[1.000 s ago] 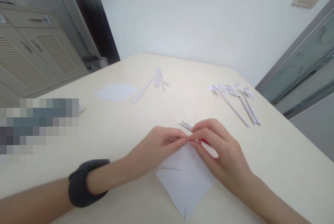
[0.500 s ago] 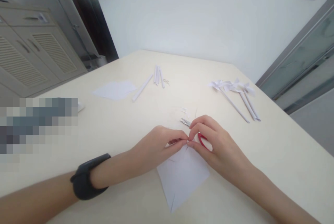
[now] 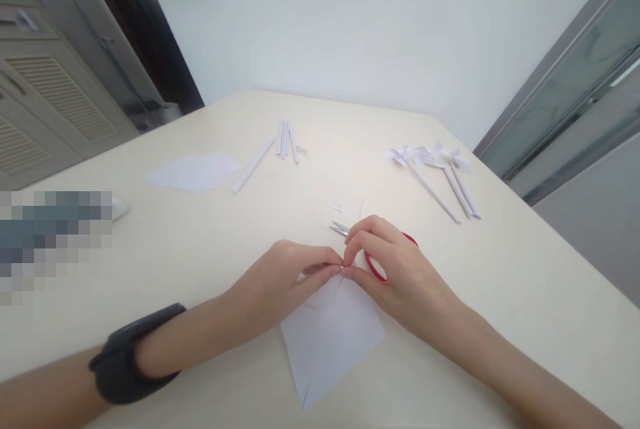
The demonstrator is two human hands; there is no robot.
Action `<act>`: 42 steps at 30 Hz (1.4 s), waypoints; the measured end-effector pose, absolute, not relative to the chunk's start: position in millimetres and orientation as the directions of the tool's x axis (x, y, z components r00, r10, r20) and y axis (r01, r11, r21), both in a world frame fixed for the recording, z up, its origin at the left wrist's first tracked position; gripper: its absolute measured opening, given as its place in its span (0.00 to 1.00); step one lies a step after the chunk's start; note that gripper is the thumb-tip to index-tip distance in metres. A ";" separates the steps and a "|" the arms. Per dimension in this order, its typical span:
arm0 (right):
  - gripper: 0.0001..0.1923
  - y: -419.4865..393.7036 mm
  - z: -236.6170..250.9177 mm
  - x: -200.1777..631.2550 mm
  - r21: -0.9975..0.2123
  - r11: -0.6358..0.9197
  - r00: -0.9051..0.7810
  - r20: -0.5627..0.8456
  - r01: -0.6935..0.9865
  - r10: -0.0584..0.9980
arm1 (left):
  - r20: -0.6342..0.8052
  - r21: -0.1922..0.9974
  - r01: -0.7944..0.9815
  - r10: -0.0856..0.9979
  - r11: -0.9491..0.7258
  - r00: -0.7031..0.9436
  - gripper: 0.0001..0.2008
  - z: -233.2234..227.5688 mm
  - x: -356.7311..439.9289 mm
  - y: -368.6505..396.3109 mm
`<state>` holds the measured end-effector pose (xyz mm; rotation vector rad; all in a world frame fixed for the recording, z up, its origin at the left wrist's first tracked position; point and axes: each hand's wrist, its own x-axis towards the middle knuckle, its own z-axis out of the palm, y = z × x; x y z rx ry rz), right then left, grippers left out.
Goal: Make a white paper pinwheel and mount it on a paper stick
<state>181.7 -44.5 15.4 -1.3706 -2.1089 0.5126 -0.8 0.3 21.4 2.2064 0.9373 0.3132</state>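
My left hand (image 3: 295,276), with a black band on its wrist, has thumb and fingers pinched at the far corner of a white paper square (image 3: 333,329). Tip to tip with it, my right hand (image 3: 387,256) is pinched too. What sits between their fingertips is small and mostly hidden. Slits run in from the paper's corners. Red-handled scissors (image 3: 376,266) lie partly behind my right hand, their blades showing past its fingers. A thin wire or thread (image 3: 361,209) shows just beyond that hand. Small white bits (image 3: 336,205) lie beyond the blades.
Paper pinwheels (image 3: 435,157) on rolled sticks lie at the far right of the table (image 3: 210,236). Rolled paper tubes (image 3: 283,139) and small thin loops (image 3: 302,150) are at the back. White sheets (image 3: 195,172) lie farther left. A blurred-out patch (image 3: 55,236) covers the left edge.
The view has shifted, so the table and its things appear farther left. Both hands keep their pinch at the paper's corner. More of the scissors' red handle shows behind my right hand.
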 end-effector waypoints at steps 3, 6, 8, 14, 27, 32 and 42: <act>0.04 -44.2 15.1 182.0 -0.602 0.384 -0.301 0.238 0.700 0.923 | 0.003 0.694 0.496 0.691 -0.522 0.722 0.13 16.0 -1.6 1.0; 0.04 -44.3 14.7 182.3 -0.603 0.372 -0.290 0.234 0.705 0.928 | 0.066 0.695 0.460 0.687 -0.552 0.724 0.13 11.7 -2.8 0.1; 0.04 -44.6 14.7 182.1 -0.598 0.376 -0.285 0.245 0.708 0.927 | 0.065 0.702 0.456 0.686 -0.548 0.724 0.12 11.5 -3.4 -1.1; 0.05 -45.1 14.5 180.1 -0.576 0.392 -0.283 0.273 0.717 0.919 | 0.058 0.686 0.473 0.689 -0.553 0.722 0.12 12.8 -2.7 -3.3; 0.05 -45.7 13.3 178.7 -0.500 0.410 -0.287 0.308 0.762 0.907 | 0.021 0.568 0.547 0.676 -0.615 0.737 0.14 15.2 -1.9 -2.7; 0.05 -44.0 13.4 179.4 -0.491 0.433 -0.298 0.330 0.756 0.896 | 0.066 0.625 0.520 0.703 -0.582 0.708 0.12 12.0 -2.2 -1.7; 0.03 -45.5 13.4 179.1 -0.459 0.448 -0.312 0.345 0.767 0.886 | 0.049 0.757 0.463 0.747 -0.461 0.662 0.10 11.5 -2.8 -1.9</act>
